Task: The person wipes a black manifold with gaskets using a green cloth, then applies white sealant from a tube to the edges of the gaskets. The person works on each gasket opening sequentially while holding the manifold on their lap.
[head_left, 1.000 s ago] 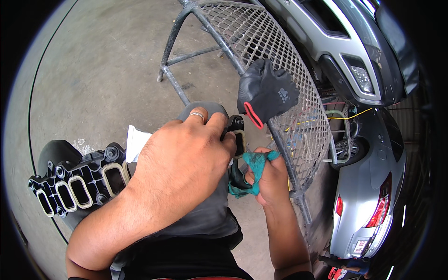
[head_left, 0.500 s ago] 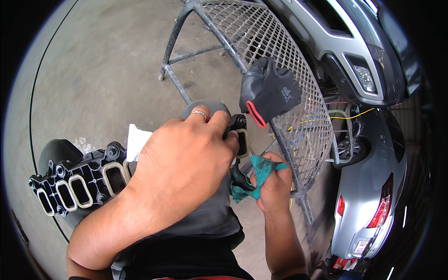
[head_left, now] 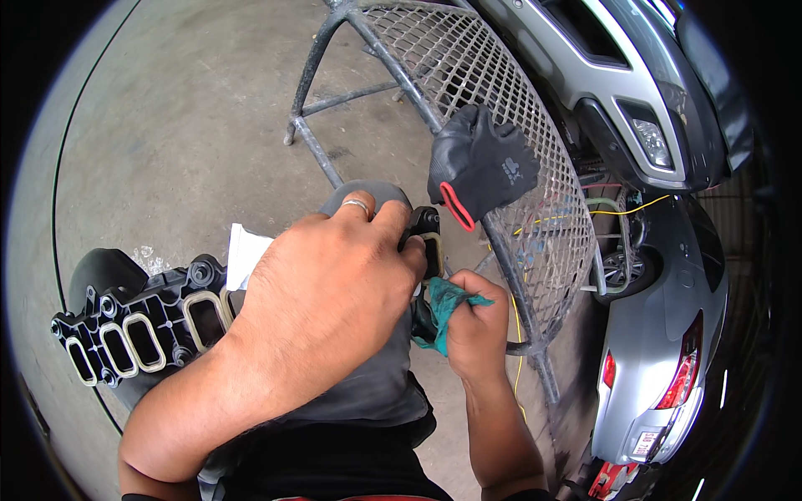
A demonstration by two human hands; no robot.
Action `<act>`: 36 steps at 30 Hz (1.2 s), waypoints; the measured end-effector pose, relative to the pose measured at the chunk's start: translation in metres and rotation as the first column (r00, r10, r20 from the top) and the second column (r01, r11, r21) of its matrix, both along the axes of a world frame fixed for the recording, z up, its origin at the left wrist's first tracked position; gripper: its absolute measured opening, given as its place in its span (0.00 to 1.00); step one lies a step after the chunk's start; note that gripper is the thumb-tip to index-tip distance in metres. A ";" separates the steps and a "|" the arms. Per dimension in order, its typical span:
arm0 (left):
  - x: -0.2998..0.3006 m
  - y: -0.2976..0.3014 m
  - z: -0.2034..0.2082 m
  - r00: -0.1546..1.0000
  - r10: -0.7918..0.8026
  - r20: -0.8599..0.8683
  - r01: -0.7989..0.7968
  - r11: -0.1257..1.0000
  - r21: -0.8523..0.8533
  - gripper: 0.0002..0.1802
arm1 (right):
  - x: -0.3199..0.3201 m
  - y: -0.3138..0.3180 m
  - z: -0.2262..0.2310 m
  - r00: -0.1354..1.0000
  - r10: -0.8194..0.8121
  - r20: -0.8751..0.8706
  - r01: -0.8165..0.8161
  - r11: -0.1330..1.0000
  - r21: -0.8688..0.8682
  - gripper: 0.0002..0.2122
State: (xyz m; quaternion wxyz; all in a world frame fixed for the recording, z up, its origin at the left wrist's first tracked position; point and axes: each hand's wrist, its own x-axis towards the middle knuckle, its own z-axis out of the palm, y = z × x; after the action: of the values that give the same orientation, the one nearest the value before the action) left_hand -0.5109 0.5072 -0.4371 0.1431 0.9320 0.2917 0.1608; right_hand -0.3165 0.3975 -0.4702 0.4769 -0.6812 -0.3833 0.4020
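A black intake manifold [head_left: 171,321] with pale gaskets around its oval ports lies across my lap. My left hand [head_left: 334,263], ring on one finger, is closed over its middle and hides that part. From under this hand sticks the flat end of a white tube [head_left: 246,257]; a bit of white also shows by the fingertips. My right hand [head_left: 480,330] grips a bunched green cloth [head_left: 444,307] between thumb and fingers. The cloth is close by the left fingertips and the manifold's right end [head_left: 427,220]; whether it touches them is hard to tell.
Ahead to the right stands a metal-mesh stand [head_left: 468,63] on tubular legs. A dark work glove [head_left: 484,163] with a red cuff lies on its edge. A yellow cable [head_left: 614,212] runs past it. Two cars, a near silver one [head_left: 656,351] and a farther one [head_left: 614,83], are at right.
My right hand has moved slightly left and up, bringing the green cloth closer to the left fingertips, and the cloth is more bunched. The left hand has stayed in place.
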 end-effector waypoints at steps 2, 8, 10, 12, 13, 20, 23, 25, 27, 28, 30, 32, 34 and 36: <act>0.001 0.000 0.000 1.000 -0.007 -0.004 0.007 1.000 -0.006 0.25 | 0.002 0.000 0.000 0.998 -0.037 0.056 0.037 0.999 0.016 0.08; 0.001 0.002 0.007 1.000 -0.011 0.015 0.011 1.000 0.005 0.24 | 0.004 -0.002 0.002 0.999 0.041 0.015 -0.040 0.998 -0.039 0.07; -0.005 0.004 0.014 0.999 -0.028 -0.043 0.026 0.999 -0.035 0.23 | 0.009 -0.005 0.006 0.983 0.155 0.100 -0.152 0.988 -0.034 0.07; -0.019 0.000 0.025 0.977 0.021 0.214 -0.012 0.999 -0.042 0.22 | 0.024 -0.009 0.016 0.976 0.084 0.199 -0.120 0.977 0.174 0.08; -0.028 -0.002 0.031 0.910 0.052 0.412 0.021 0.985 -0.170 0.23 | 0.031 -0.014 0.022 0.984 -0.022 0.179 -0.010 0.984 0.178 0.10; -0.025 -0.043 0.055 0.341 0.158 0.927 0.494 0.809 -0.320 0.22 | 0.080 -0.020 0.033 0.982 -0.119 0.145 0.065 0.941 0.332 0.14; -0.013 -0.062 0.052 0.309 0.147 0.940 0.509 0.809 -0.295 0.22 | 0.097 -0.020 0.029 0.991 -0.035 0.126 0.001 0.967 0.254 0.16; -0.009 -0.071 0.051 0.304 0.142 0.942 0.507 0.813 -0.287 0.21 | 0.107 -0.024 0.023 0.997 -0.022 0.068 0.007 0.977 0.214 0.16; -0.006 -0.074 0.049 0.302 0.142 0.943 0.503 0.816 -0.284 0.21 | 0.119 -0.029 0.028 0.993 -0.021 0.119 -0.003 0.980 0.199 0.16; -0.005 -0.076 0.049 0.304 0.148 0.941 0.502 0.815 -0.290 0.21 | 0.124 -0.030 0.033 0.988 -0.031 0.153 0.000 0.980 0.197 0.16; -0.003 -0.078 0.048 0.304 0.149 0.941 0.503 0.813 -0.292 0.21 | 0.131 -0.030 0.050 0.992 -0.059 0.111 0.033 0.975 0.221 0.15; -0.002 -0.079 0.048 0.293 0.139 0.946 0.514 0.811 -0.279 0.20 | 0.135 -0.028 0.081 0.980 -0.107 0.167 0.059 0.961 0.270 0.14; -0.004 -0.081 0.046 0.301 0.150 0.942 0.520 0.802 -0.294 0.20 | 0.130 -0.039 0.121 0.942 -0.023 0.334 -0.080 0.954 0.290 0.09; -0.005 -0.083 0.045 0.297 0.151 0.943 0.517 0.805 -0.291 0.20 | 0.126 -0.041 0.143 0.858 -0.044 0.511 -0.121 0.951 0.284 0.09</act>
State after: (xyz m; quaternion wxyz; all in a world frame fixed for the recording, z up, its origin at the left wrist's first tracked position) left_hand -0.5159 0.4240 -0.3917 0.5643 0.6020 0.0692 0.5607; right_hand -0.1904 0.3562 -0.3270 0.4495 -0.6729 -0.5674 0.1520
